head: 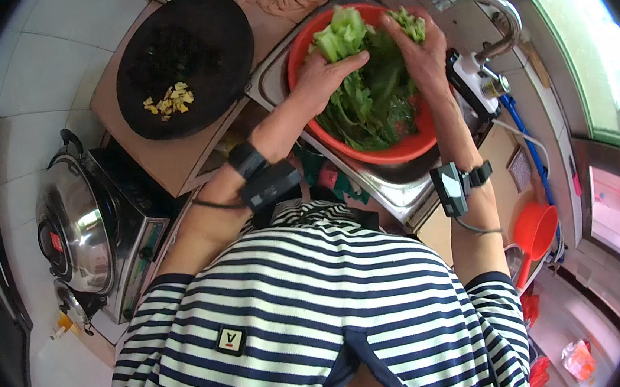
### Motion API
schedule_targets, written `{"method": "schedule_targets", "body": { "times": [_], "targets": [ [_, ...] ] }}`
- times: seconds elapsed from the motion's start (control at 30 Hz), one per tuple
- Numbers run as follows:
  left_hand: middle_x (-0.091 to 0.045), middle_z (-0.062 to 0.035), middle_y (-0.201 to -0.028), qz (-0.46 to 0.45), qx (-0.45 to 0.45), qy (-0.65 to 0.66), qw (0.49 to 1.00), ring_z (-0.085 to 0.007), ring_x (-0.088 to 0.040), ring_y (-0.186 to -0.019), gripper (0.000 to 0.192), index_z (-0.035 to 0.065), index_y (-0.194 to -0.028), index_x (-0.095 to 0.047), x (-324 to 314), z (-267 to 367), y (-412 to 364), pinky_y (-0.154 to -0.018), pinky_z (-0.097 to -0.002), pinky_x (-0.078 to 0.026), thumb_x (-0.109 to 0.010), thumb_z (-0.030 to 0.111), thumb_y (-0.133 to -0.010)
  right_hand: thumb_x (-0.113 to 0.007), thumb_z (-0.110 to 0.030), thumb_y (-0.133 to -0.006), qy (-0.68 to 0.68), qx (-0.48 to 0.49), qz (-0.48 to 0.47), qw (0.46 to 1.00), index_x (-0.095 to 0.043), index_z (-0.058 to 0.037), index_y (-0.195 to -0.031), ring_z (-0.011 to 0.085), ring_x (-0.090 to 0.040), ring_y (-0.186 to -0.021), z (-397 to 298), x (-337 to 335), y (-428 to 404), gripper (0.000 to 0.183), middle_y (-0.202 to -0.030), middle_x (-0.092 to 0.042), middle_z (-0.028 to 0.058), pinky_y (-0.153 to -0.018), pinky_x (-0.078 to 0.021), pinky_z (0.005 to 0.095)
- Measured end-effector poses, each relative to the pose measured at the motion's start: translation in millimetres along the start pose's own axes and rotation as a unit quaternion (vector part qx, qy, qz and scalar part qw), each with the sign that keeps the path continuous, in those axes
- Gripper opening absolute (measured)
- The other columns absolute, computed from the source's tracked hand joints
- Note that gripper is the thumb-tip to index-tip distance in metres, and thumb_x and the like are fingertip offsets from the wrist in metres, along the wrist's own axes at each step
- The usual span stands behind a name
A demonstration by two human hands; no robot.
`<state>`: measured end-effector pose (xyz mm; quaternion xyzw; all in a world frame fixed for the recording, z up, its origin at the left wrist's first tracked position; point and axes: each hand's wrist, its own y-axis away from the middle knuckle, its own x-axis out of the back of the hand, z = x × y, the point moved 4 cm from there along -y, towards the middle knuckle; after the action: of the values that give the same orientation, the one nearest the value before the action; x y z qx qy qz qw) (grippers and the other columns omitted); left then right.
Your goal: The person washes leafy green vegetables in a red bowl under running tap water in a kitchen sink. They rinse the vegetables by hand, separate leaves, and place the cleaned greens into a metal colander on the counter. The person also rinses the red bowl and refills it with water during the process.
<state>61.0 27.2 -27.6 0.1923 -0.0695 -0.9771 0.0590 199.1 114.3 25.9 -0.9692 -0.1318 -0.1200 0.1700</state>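
Both hands are over a red plastic basin (312, 131) that rests on the metal sink. Leafy green vegetables (367, 115) lie in it, in what looks like water. My left hand (329, 77) holds a bunch of pale green stalks (343, 31) at the basin's upper left, thumb pointing right. My right hand (425, 48) is closed around a smaller bunch of stalks (410, 24) at the upper right, with leaves hanging below. The two hands are apart. Some of the fingers are hidden by the stalks and the backs of the hands.
Left of the basin, a round dark chopping board (191, 65) bears chopped yellowish pieces (169, 102). A lidded steel wok (80, 221) stands on a stove farther left. A curved chrome faucet (511, 12) rises right of the basin. A red dipper (537, 227) is at the lower right.
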Motion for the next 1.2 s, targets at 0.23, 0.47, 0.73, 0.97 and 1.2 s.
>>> {"method": "schedule_targets", "body": {
  "times": [0.23,0.47,0.73,0.97,1.2],
  "targets": [
    [-0.066,-0.0082,-0.109,0.064,-0.059,-0.127,0.988,-0.0212,-0.063,-0.101,0.043,0.0040,-0.118,-0.060,-10.8,-8.5,-24.5,-0.086,-0.0353,-0.049,-0.075,0.022,-0.081,-0.073,-0.027,-0.086,0.057,0.031,-0.075,0.995,-0.061,-0.0014,-0.107,0.0124,-0.061,-0.084,7.0,5.2,-4.9,0.036,-0.092,-0.067,0.0075,-0.076,-0.0490,0.0284],
    [-0.064,-0.0101,-0.116,0.007,-0.121,-0.300,0.946,-0.0231,-0.061,-0.107,0.047,0.0062,-0.127,-0.054,-14.8,7.8,-43.2,-0.089,-0.0377,-0.048,-0.070,0.013,-0.084,-0.074,-0.033,-0.085,-0.051,0.056,-0.035,0.996,-0.059,-0.0024,-0.108,0.0142,-0.060,-0.086,8.7,14.3,-9.1,0.041,-0.092,-0.065,0.0048,-0.075,-0.0499,0.0308],
    [-0.060,-0.0197,-0.120,-0.047,-0.148,-0.400,0.903,-0.0357,-0.057,-0.114,0.062,0.0035,-0.136,-0.038,-26.3,-2.5,-54.7,-0.090,-0.0414,-0.049,-0.067,0.008,-0.081,-0.084,-0.028,-0.073,-0.019,0.076,-0.033,0.996,-0.051,-0.0043,-0.113,0.0143,-0.059,-0.093,8.0,1.2,12.0,0.058,-0.098,-0.062,0.0060,-0.080,-0.0501,0.0298],
    [-0.049,-0.0223,-0.134,-0.063,-0.069,-0.403,0.910,-0.0303,-0.046,-0.127,0.078,-0.0026,-0.142,-0.030,-29.0,-10.5,-47.3,-0.102,-0.0392,-0.039,-0.070,0.012,-0.077,-0.079,-0.010,-0.074,-0.104,-0.045,-0.027,0.993,-0.057,-0.0064,-0.115,0.0095,-0.060,-0.088,24.8,15.0,-0.2,0.047,-0.095,-0.065,-0.0001,-0.079,-0.0495,0.0270],
    [-0.053,-0.0235,-0.131,-0.166,-0.032,-0.368,0.914,-0.0313,-0.053,-0.120,0.073,-0.0031,-0.138,-0.039,-2.9,-41.5,-39.1,-0.098,-0.0388,-0.044,-0.073,0.023,-0.078,-0.071,0.000,-0.078,-0.008,0.103,0.010,0.995,-0.056,-0.0028,-0.117,0.0143,-0.063,-0.092,-34.2,25.9,16.5,0.042,-0.100,-0.066,0.0061,-0.083,-0.0510,0.0285]
  ]
}}
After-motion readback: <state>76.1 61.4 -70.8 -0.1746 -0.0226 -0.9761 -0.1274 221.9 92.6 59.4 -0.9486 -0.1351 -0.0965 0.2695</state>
